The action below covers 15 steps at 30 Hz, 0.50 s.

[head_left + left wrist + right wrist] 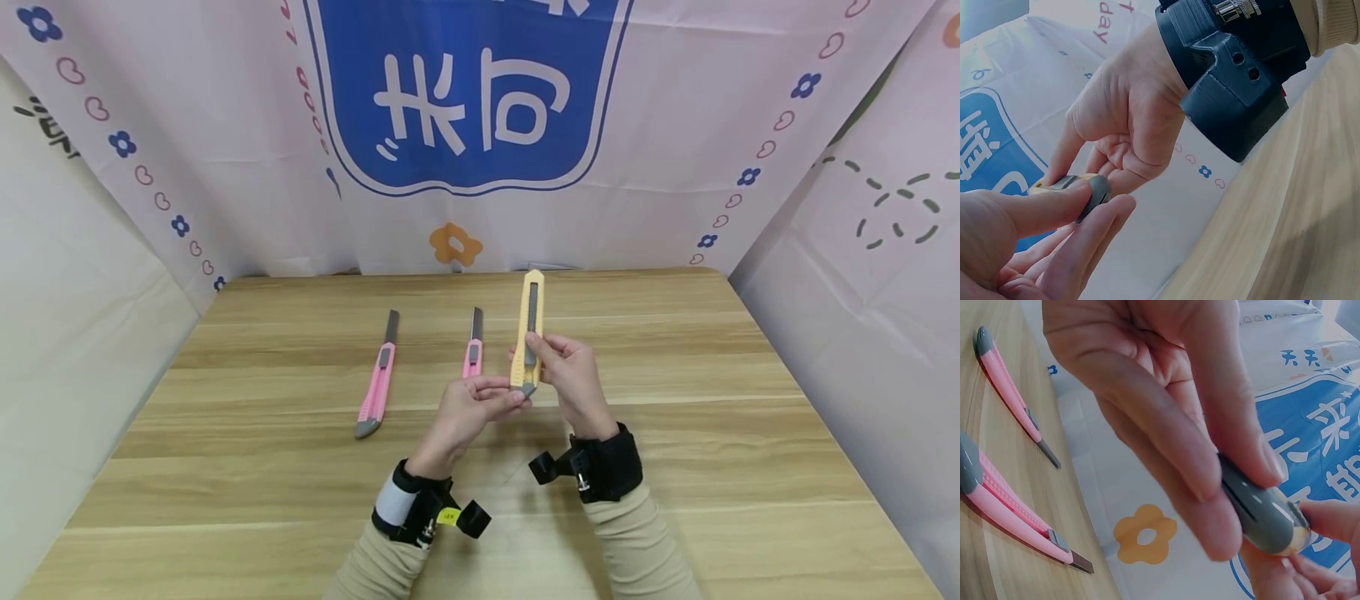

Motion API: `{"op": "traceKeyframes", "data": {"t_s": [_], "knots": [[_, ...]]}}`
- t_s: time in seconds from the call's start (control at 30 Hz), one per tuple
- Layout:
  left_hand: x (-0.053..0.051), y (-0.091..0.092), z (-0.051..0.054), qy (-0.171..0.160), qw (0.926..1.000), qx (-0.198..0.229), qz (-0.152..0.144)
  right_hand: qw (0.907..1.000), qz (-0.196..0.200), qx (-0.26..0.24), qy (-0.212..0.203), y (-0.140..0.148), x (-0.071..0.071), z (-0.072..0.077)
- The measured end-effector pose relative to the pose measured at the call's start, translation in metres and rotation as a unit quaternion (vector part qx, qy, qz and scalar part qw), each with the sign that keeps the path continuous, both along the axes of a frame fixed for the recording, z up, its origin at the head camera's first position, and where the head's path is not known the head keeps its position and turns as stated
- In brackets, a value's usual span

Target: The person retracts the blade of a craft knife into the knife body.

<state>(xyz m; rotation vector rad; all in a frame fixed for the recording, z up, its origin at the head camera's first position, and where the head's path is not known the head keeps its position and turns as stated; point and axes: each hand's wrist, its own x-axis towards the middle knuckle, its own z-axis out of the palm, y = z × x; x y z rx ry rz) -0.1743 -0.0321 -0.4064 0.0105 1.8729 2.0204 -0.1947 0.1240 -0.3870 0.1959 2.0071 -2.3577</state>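
A yellow utility knife (533, 292) with a grey slider and grey end cap (1266, 515) stands upright in both hands above the table; no blade shows past its top. My left hand (468, 412) pinches the end cap between thumb and fingers. Higher on the body, my right hand (576, 379) grips the knife from the right, its thumb lying on the slider. Left of the hands, a pink utility knife (474, 354) lies with its blade out, its lower end hidden by my left hand. Further left, a second pink utility knife (377, 383) also shows its blade.
The wooden table (247, 492) carries the knives. A printed cloth (637, 167) with a blue sign and flowers hangs behind its back edge, and pale cloths flank it. Black camera mounts (609, 462) are strapped to both wrists.
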Motion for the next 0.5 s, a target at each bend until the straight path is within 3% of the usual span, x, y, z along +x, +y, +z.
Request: {"op": "traceKeyframes", "data": {"t_s": [0.13, 0.5], "knots": [[-0.0002, -0.0001, 0.0012, 0.004, 1.0000, 0.001, 0.008, 0.9999, -0.001, 0.006, -0.012, -0.0016, 0.0005, -0.0011], [0.0005, 0.0009, 0.0028, -0.004, 0.9999, 0.011, -0.004, 0.9994, -0.016, 0.022, 0.019, -0.0031, 0.0009, -0.0028]]}}
